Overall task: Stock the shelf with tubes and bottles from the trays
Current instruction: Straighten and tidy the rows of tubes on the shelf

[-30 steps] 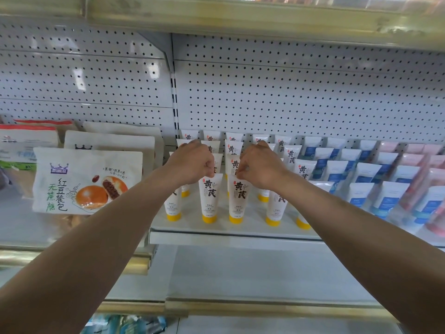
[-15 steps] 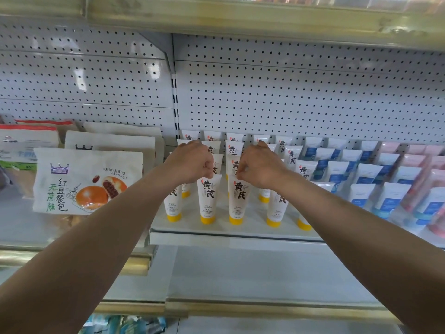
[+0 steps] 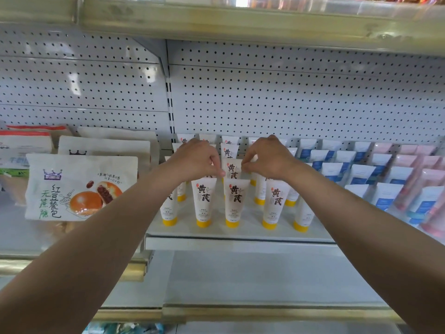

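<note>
White tubes with yellow caps (image 3: pixel 233 203) stand cap-down in several rows on the white shelf (image 3: pixel 240 243). My left hand (image 3: pixel 195 160) and my right hand (image 3: pixel 271 159) reach over the front row, fingers curled. Between them stands a second-row tube (image 3: pixel 231 168). My left fingertips pinch its left edge and my right fingertips pinch its upper right corner. The hands hide the tops of neighbouring tubes. Rows of white tubes with blue labels (image 3: pixel 358 174) and pink tubes (image 3: pixel 414 182) fill the shelf to the right.
Bread bags (image 3: pixel 79 186) with an orange bun picture stand on the shelf section to the left. A perforated back panel (image 3: pixel 289 97) rises behind the tubes. Another shelf (image 3: pixel 240 22) hangs overhead, and a lower shelf edge (image 3: pixel 265 312) runs below my forearms.
Both hands have drawn slightly apart and shifted back from the front-row tubes, uncovering the second-row tube that they now pinch from both sides.
</note>
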